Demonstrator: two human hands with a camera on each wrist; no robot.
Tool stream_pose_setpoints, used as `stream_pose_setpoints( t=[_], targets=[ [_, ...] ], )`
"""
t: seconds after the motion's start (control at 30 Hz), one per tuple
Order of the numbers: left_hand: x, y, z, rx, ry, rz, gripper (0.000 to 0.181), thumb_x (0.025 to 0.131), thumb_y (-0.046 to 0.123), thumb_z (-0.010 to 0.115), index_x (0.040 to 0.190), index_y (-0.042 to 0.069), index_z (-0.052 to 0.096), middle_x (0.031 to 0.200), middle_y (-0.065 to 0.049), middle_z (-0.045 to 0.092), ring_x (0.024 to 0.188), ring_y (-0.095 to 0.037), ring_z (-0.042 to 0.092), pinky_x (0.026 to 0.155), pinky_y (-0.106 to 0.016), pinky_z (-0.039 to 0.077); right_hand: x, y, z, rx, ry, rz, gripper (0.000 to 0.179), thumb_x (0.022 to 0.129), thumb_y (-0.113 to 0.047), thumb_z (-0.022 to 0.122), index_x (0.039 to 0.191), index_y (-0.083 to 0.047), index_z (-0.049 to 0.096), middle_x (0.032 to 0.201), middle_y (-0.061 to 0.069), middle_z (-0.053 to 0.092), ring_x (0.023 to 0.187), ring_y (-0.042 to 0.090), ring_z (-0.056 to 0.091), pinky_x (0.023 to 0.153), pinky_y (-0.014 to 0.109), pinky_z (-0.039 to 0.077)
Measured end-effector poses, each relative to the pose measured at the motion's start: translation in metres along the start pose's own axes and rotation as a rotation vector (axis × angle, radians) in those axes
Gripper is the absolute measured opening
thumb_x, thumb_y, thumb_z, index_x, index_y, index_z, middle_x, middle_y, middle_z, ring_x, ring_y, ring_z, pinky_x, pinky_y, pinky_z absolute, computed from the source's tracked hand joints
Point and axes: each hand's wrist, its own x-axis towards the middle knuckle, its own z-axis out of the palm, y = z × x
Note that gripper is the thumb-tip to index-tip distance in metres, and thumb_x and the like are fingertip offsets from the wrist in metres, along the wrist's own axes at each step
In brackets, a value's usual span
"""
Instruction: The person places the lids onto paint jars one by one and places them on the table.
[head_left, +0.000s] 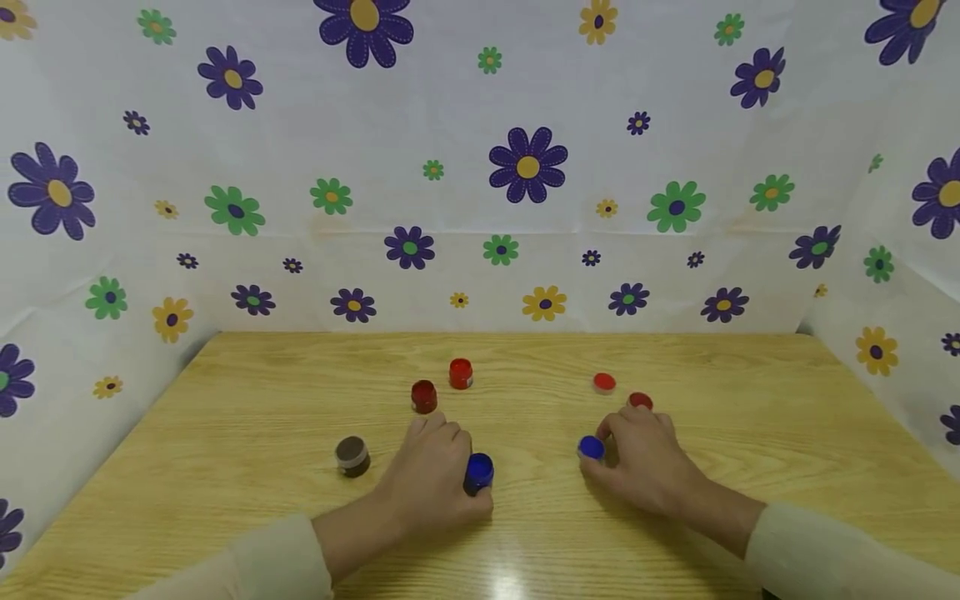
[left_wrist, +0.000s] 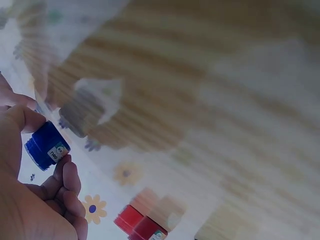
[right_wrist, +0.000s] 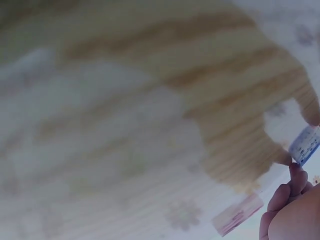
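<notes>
My left hand [head_left: 429, 477] grips a small blue paint jar [head_left: 479, 472], thumb on the near side. Its mouth is uncovered, showing blue paint. A label faces out on this jar [left_wrist: 50, 145] in the left wrist view. Across a gap of bare wood, my right hand [head_left: 647, 462] pinches a blue lid [head_left: 592, 447] between thumb and fingers. That lid [right_wrist: 306, 145] has a clear, marked side wall in the right wrist view. Just beyond the right fingers lies a dark red lid [head_left: 640, 402], partly covered by the hand.
Two uncovered jars, one dark red [head_left: 424, 397] and one bright red [head_left: 461, 373], stand beyond my left hand. A bright red lid [head_left: 603, 382] lies at the back right. Left of my hand sits a brown jar [head_left: 352, 457] with its lid on. Flowered cloth [head_left: 450, 275] borders the wooden table [head_left: 262, 392].
</notes>
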Motion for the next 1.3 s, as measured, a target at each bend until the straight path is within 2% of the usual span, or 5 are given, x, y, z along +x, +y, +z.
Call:
stream_pose_setpoints(
  t=[0.2,0.37,0.57,0.83,1.3],
  targets=[
    [-0.004,0.01,-0.001,-0.056,-0.039,-0.003,0.036,0.075,0.044,0.068,0.08,0.009,0.061,0.077,0.004,0.056,0.078,-0.015,0.043,0.074,-0.032,0.032,-0.002,-0.009,0.001,0.048,-0.022,-0.014,0.031,0.082,-0.037,0.075,0.094,-0.011,0.067,0.083,-0.005,0.057,0.088,0.016,0.052,0.093,0.048,0.034],
    [-0.001,0.022,-0.003,-0.085,-0.036,-0.001,0.034,0.073,0.044,0.069,0.076,0.012,0.058,0.073,0.006,0.052,0.076,-0.013,0.042,0.074,-0.031,0.032,-0.01,-0.023,0.002,0.176,-0.04,-0.008,0.028,0.079,-0.038,0.076,0.09,-0.015,0.064,0.077,-0.008,0.053,0.077,0.012,0.045,0.08,0.038,0.035],
    [0.004,0.032,0.0,-0.099,-0.046,0.03,0.031,0.072,0.043,0.07,0.074,0.015,0.055,0.071,0.009,0.048,0.073,-0.011,0.039,0.072,-0.028,0.032,-0.02,-0.036,0.008,0.239,0.045,-0.108,0.024,0.075,-0.029,0.074,0.086,-0.02,0.055,0.077,-0.01,0.047,0.075,0.01,0.04,0.078,0.036,0.032],
    [0.01,0.03,0.006,-0.084,-0.033,0.063,0.029,0.074,0.042,0.069,0.078,0.016,0.056,0.075,0.01,0.048,0.078,-0.011,0.042,0.075,-0.027,0.034,-0.018,-0.045,0.01,0.181,0.178,-0.255,0.028,0.07,-0.026,0.073,0.088,-0.023,0.051,0.08,-0.014,0.043,0.077,0.005,0.038,0.078,0.034,0.031],
    [0.014,0.027,0.013,-0.046,0.064,0.121,0.038,0.074,0.052,0.073,0.077,0.017,0.056,0.072,0.011,0.046,0.074,-0.009,0.038,0.074,-0.026,0.032,-0.016,-0.063,0.016,0.315,0.148,-0.232,0.027,0.07,-0.024,0.073,0.089,-0.022,0.053,0.08,-0.014,0.045,0.078,0.007,0.04,0.08,0.037,0.031]
  ],
)
